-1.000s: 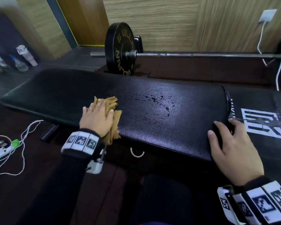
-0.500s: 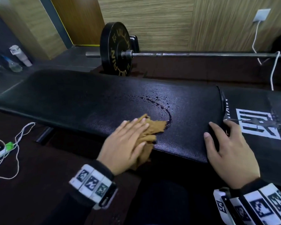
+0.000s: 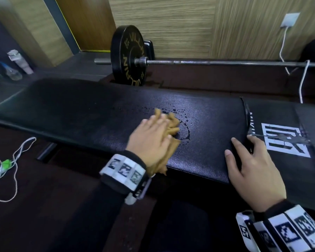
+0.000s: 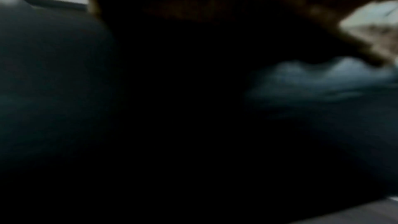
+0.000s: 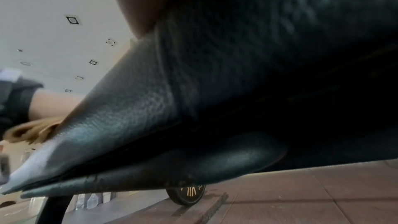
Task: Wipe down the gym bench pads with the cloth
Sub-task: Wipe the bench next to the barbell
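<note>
The long black bench pad [image 3: 80, 113] runs across the head view, with wet droplets [image 3: 180, 113] near its middle. A tan cloth [image 3: 171, 124] lies on that wet patch, and my left hand [image 3: 153, 140] presses flat on it with straight fingers; the cloth's tail hangs over the near edge. My right hand [image 3: 249, 160] rests open at the gap between the long pad and the seat pad [image 3: 280, 115] with the white logo. The right wrist view shows the pad's side [image 5: 150, 108] and the cloth [image 5: 32, 130] from below. The left wrist view is dark and blurred.
A barbell [image 3: 207, 62] with a black plate [image 3: 128, 55] lies on the floor behind the bench, by the wood wall. White cables [image 3: 303, 82] hang at the right. A power strip with cord [image 3: 5, 164] lies on the floor at left, bottles [image 3: 19, 62] farther back.
My left hand has slid the cloth rightward along the pad, then forward into the wet patch. The right hand has stayed where it was.
</note>
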A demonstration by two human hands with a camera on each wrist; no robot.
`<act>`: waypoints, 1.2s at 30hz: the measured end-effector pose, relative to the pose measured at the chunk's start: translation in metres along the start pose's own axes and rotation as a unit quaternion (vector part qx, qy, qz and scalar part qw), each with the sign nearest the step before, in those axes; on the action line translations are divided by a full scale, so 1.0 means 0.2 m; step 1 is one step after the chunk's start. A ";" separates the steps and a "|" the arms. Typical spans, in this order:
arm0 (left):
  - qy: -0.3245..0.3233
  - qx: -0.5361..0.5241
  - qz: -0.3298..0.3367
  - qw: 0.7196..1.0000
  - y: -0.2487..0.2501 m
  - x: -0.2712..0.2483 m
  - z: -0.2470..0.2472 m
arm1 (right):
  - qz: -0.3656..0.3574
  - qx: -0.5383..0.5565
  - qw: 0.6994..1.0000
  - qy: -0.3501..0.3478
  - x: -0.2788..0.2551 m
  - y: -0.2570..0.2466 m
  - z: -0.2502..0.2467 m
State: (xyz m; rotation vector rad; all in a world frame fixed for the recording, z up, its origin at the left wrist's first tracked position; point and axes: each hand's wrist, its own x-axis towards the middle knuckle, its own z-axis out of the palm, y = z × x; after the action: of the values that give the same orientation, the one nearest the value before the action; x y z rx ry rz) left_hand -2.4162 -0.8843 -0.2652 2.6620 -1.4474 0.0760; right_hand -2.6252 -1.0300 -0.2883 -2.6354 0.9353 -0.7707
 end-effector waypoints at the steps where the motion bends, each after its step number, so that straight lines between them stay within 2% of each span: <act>1: -0.001 -0.003 0.038 0.999 0.09 0.01 0.01 | 0.002 0.000 1.000 -0.002 0.00 0.00 0.00; 4: -0.008 0.009 0.106 0.994 0.27 0.03 0.04 | 0.010 -0.001 1.000 -0.002 0.00 -0.01 -0.02; 7: -0.005 -0.021 0.104 0.994 0.27 0.03 0.03 | 0.008 0.014 0.999 -0.042 0.01 -0.02 -0.07; 9: 0.014 -0.098 0.097 0.990 0.22 0.01 0.00 | 0.030 0.049 0.993 -0.105 0.02 -0.03 -0.13; 11: 0.033 -0.154 0.058 0.986 0.12 -0.03 -0.01 | 0.034 0.071 0.983 -0.164 0.04 -0.03 -0.20; 14: 0.026 -0.103 -0.058 0.993 -0.14 -0.07 0.01 | -0.058 -0.019 0.966 -0.253 0.07 -0.04 -0.30; 17: 0.020 -0.051 -0.142 0.988 -0.43 -0.11 0.03 | -0.157 -0.085 0.922 -0.344 0.12 -0.11 -0.36; 20: 0.052 -0.063 -0.153 0.985 -0.56 -0.15 0.04 | -0.241 -0.138 0.878 -0.390 0.20 -0.21 -0.36; 25: 0.105 -0.040 -0.159 0.981 -0.54 -0.15 0.06 | -0.338 -0.173 0.817 -0.434 0.37 -0.37 -0.24; 28: 0.110 -0.039 -0.160 0.980 -0.54 -0.15 0.07 | -0.331 -0.182 0.769 -0.516 0.42 -0.44 -0.15; 30: 0.117 -0.042 -0.163 0.979 -0.53 -0.15 0.07 | -0.307 -0.179 0.751 -0.557 0.43 -0.46 -0.10; 33: 0.132 -0.049 -0.172 0.975 -0.52 -0.15 0.06 | -0.285 -0.186 0.748 -0.570 0.49 -0.52 -0.02; 36: 0.135 -0.054 -0.175 0.974 -0.52 -0.15 0.05 | -0.269 -0.207 0.765 -0.547 0.64 -0.62 0.12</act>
State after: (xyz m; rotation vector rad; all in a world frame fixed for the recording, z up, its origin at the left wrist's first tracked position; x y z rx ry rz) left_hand -2.3465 -0.8044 -0.2856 2.6455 -0.8668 0.3056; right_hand -2.4638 -1.0150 -0.2099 -2.9528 -0.0269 1.0179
